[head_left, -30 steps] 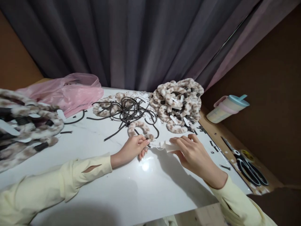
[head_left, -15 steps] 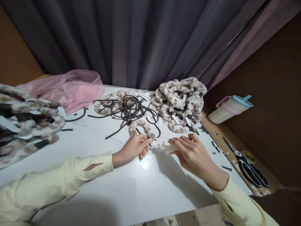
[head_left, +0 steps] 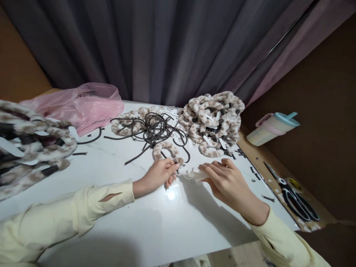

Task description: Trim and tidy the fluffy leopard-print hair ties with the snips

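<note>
My left hand (head_left: 158,173) is closed in a pinch at the lower right end of a fluffy white-and-brown ring (head_left: 161,147), which lies on the white table (head_left: 133,222). A thin whitish strip or thread (head_left: 189,175) stretches between my two hands. My right hand (head_left: 225,181) is closed on a white, paper-like piece (head_left: 198,174); its fingers partly cover it, so I cannot tell its exact kind. Just beyond my left hand lies a tangle of black cords (head_left: 152,128).
Fluffy rings with white tags are heaped at the back right (head_left: 213,118) and at the left (head_left: 36,144). Behind lies a pink plastic bag (head_left: 83,104). Scissors (head_left: 294,200), a yellow tape roll (head_left: 294,184) and a tumbler (head_left: 271,129) are at the right. Short black cord scraps dot the table.
The white piece by my right fingers has shifted slightly, and my right hand has moved a very little. My left hand and the ring stay put.
</note>
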Available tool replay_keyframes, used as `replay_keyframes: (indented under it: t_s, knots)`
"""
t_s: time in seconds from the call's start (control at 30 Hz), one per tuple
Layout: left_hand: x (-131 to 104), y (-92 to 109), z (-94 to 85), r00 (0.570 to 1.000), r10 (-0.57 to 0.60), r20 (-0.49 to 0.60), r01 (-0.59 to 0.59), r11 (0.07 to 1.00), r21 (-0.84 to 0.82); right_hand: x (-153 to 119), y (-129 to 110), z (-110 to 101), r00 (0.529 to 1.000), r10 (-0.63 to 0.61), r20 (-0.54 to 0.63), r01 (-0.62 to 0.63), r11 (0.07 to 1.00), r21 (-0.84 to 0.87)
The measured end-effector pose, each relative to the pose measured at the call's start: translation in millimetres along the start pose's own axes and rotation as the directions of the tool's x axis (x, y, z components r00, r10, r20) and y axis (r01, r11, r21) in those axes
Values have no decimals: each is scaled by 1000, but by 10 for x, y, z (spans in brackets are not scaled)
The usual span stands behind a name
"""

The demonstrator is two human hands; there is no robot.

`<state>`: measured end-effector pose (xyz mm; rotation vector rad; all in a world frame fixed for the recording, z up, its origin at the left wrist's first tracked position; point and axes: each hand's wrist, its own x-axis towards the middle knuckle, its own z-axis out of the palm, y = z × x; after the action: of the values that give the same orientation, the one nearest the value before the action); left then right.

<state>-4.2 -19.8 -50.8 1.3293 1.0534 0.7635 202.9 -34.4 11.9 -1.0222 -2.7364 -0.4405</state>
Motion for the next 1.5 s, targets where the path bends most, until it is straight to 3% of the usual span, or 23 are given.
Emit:
replay_keyframes:
  t_s: [1.5]
  knots:
    - [-17,19,1,1000,4,2,-4,1000,30,12,-19,-47,999,-32,-7,32,998,-51]
